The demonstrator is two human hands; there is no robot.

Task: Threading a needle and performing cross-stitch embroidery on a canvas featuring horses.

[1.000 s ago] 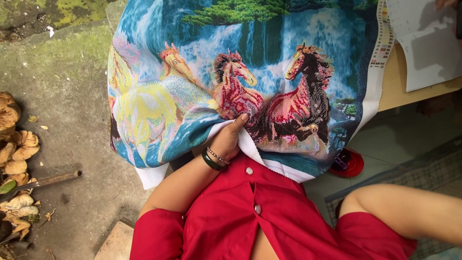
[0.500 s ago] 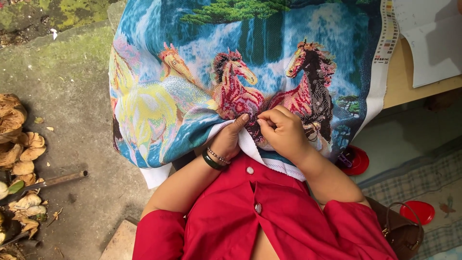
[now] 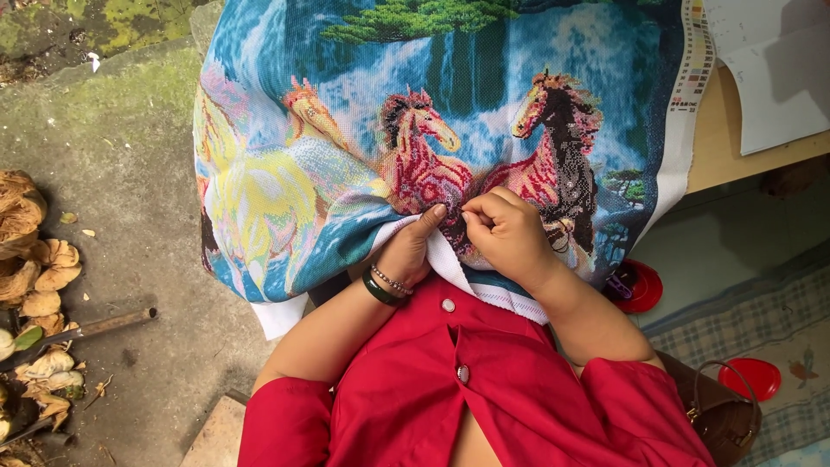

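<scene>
A large cross-stitch cloth [image 3: 346, 130] with horses before a waterfall hangs over my lap. My left hand [image 3: 413, 249], with dark bracelets on the wrist, grips the cloth's white lower hem, thumb on top by the pink horse. My right hand [image 3: 506, 235] rests on the cloth beside it, fingers pinched together at the stitched red area. Any needle or thread between the fingertips is too small to make out. My red buttoned shirt [image 3: 450, 389] fills the lower middle.
A wooden table [image 3: 726, 147] with a white paper sheet [image 3: 769, 78] is at the upper right. Two red lids [image 3: 641, 285] [image 3: 750, 377] and a brown handbag [image 3: 718, 415] lie on the patterned mat at the right. Dry husks [image 3: 35, 277] and a stick lie on the concrete at left.
My right hand came in from the lower right and settled on the cloth next to the left hand, fingers pinched. The left hand kept its hold on the hem.
</scene>
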